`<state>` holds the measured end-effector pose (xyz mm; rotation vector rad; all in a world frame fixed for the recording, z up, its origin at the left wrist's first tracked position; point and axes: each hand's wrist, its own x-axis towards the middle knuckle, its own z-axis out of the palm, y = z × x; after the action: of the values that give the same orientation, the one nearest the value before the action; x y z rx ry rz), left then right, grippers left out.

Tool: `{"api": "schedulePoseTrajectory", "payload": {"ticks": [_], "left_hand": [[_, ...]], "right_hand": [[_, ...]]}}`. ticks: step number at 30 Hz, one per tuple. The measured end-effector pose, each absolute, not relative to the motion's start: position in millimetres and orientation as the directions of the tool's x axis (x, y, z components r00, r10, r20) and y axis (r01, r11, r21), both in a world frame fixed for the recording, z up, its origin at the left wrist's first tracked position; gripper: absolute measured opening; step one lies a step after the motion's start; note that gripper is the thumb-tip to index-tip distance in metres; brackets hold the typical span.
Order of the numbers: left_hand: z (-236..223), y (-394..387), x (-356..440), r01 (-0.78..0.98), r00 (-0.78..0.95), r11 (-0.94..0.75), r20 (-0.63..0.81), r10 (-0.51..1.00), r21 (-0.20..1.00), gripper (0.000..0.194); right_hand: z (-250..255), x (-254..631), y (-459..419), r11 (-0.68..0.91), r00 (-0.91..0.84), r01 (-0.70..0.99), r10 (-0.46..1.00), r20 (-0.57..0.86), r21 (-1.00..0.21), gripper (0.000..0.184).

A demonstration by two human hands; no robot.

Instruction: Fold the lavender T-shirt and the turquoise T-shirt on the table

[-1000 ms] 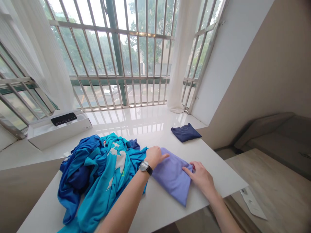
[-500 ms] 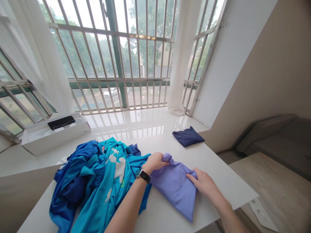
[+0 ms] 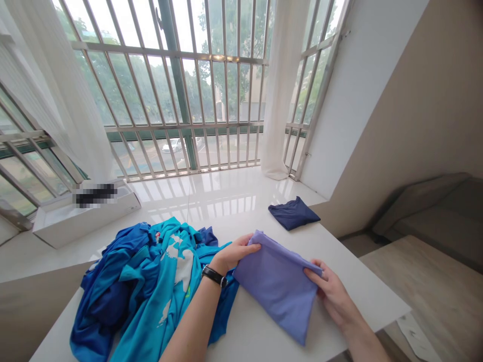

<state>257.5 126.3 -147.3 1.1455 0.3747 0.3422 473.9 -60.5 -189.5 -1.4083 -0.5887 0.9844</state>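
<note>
A folded lavender cloth garment (image 3: 277,289) is stretched between my two hands, its lower part hanging toward the front of the white tabletop. At its upper left corner, my left hand (image 3: 234,253) pinches the edge between thumb and fingers; a black-strapped watch circles that wrist. My right hand (image 3: 329,286) grips the upper right corner, thumb on the near face and fingers behind. A heap of blue and turquoise clothes (image 3: 151,281) with white patches lies left of my left forearm. Behind the lavender garment rests a small folded navy garment (image 3: 293,213).
The white table (image 3: 362,281) adjoins a glossy window ledge (image 3: 211,196). On the left of the ledge sits a white box (image 3: 86,216) with a blurred dark item on it. Metal bars and white curtains (image 3: 281,90) line the window. A wooden surface (image 3: 433,281) lies lower right.
My right hand has moved right, drawing the lavender garment's top edge straighter and smoother. The left hand still grips its corner. The view has shifted slightly.
</note>
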Motion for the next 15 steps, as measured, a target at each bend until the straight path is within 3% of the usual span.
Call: {"api": "schedulePoseTrajectory", "payload": {"ticks": [3,8,11,15], "left_hand": [[-147.1,125.3,260.0,-0.098,0.888,0.391,-0.097,0.45,0.915,0.052],[-150.8,123.4,267.1,-0.07,0.859,0.412,-0.156,0.488,0.908,0.051],[-144.7,119.4,270.2,-0.087,0.845,0.375,-0.131,0.518,0.923,0.049],[-125.3,112.2,280.9,-0.088,0.816,0.295,-0.1,0.569,0.952,0.05]], "right_hand": [[-184.6,476.1,-61.4,-0.059,0.492,-0.361,0.836,-0.244,-0.931,0.047],[-192.2,470.8,-67.0,-0.143,0.299,-0.512,0.895,-0.332,-0.847,0.041],[-196.6,471.8,-66.6,-0.127,0.379,-0.469,0.865,-0.329,-0.874,0.04],[-188.9,498.1,-53.3,-0.062,0.57,-0.294,0.789,-0.227,-0.954,0.047]]}}
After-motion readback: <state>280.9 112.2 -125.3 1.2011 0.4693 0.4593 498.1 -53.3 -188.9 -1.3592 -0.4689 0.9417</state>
